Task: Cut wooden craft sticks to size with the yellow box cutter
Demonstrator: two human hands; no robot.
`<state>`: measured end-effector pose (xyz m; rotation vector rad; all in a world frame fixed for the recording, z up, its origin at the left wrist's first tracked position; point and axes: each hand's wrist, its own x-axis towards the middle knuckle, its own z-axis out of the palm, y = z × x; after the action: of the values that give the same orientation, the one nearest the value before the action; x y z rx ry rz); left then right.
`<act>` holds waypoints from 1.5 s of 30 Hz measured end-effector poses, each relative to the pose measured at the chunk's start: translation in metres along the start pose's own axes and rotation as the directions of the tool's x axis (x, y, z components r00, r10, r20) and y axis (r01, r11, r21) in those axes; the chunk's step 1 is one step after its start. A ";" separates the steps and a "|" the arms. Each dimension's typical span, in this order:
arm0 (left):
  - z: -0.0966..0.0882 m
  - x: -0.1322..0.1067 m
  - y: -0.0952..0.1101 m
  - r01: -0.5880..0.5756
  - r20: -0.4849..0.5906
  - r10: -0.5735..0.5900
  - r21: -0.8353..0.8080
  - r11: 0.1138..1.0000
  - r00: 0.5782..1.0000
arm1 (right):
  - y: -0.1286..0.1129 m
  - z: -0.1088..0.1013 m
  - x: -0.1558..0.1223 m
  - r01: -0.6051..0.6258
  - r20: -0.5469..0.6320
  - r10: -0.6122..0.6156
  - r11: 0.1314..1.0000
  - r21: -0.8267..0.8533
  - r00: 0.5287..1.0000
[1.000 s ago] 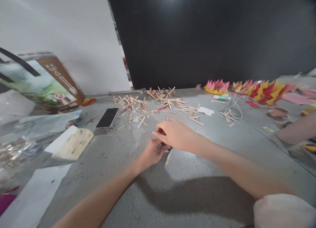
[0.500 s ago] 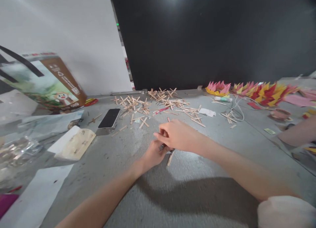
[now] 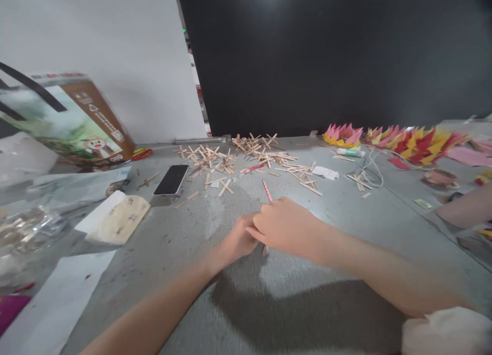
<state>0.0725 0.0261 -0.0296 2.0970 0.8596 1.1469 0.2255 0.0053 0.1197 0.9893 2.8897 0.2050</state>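
Both my hands meet at the middle of the grey table (image 3: 307, 303). My right hand (image 3: 286, 225) is closed in a pinch and lies partly over my left hand (image 3: 236, 239), which is also closed. A thin red stick (image 3: 266, 190) pokes up from behind my right hand. A small end of a wooden stick (image 3: 264, 250) shows below the hands; the rest is hidden by my fingers. Behind the hands lies a heap of wooden stick crosses (image 3: 246, 157).
A phone (image 3: 171, 179) lies face up at the left, beside paper sheets (image 3: 115, 219) and a printed carton (image 3: 73, 121). Red, pink and yellow folded paper shapes (image 3: 400, 138), a glue stick (image 3: 349, 152) and a white cable (image 3: 371, 170) sit at the back right. Another person's arm (image 3: 467, 206) rests at the right edge.
My hands have shifted slightly nearer to me and closed together; the right hand now covers more of the left, and the wooden stick below them is mostly hidden.
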 end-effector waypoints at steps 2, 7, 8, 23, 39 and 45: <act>0.000 0.001 0.001 -0.012 -0.005 0.012 0.006 1.000 1.000 | 0.004 -0.003 0.002 0.020 -0.017 -0.020 1.000 0.009 1.000; -0.003 0.005 0.009 -0.016 -0.004 0.016 0.005 1.000 1.000 | 0.018 -0.010 0.006 0.045 -0.026 -0.044 0.999 0.022 0.999; -0.003 0.006 0.011 0.001 -0.003 -0.001 0.000 1.000 1.000 | 0.019 -0.011 0.006 0.041 -0.029 -0.041 0.999 0.023 0.999; -0.003 0.003 0.006 0.110 -0.001 -0.110 0.039 0.993 0.994 | 0.018 -0.015 0.005 0.140 0.029 -0.138 0.983 -0.122 0.990; -0.007 0.004 0.014 0.092 0.004 -0.092 0.009 0.996 0.996 | 0.027 -0.009 0.008 0.000 -0.105 0.018 0.984 0.176 0.994; -0.006 0.007 0.020 0.092 -0.040 -0.093 -0.017 0.996 0.995 | 0.025 -0.015 0.009 -0.017 -0.139 0.073 0.931 0.365 0.988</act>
<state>0.0747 0.0205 -0.0086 2.0062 0.9544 1.1477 0.2317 0.0286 0.1384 1.1377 3.1144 -0.2785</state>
